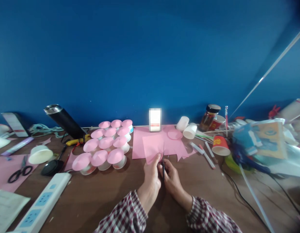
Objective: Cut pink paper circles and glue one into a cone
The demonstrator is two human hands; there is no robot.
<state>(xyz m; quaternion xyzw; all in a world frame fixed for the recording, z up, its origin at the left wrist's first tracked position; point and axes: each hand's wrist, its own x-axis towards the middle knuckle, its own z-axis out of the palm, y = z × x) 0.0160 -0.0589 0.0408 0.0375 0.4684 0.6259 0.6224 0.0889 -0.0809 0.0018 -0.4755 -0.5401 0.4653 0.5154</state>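
My left hand (pixel 151 176) is closed on a piece of pink paper (pixel 152 145), its thumb pressed on the lower right corner. In my right hand (pixel 172 178) are dark scissors (pixel 163 166), their blades pointing away from me along the paper's right edge. Whether the blades are apart or together I cannot tell. Behind the held piece lies a larger pink sheet (pixel 137 145) with a jagged right side, and a pink paper disc (pixel 174 134) rests on it. Left of my hands stand several paper cups topped with pink paper cones (pixel 116 156).
Two white cups (pixel 190 131) and several markers (pixel 206 157) lie to the right, near a red cup (pixel 220 145) and a lidded jar (pixel 210 116). Leftward are a power strip (pixel 43 200), another pair of scissors (pixel 20 171) and a black flask (pixel 64 119). A blue wall rises behind.
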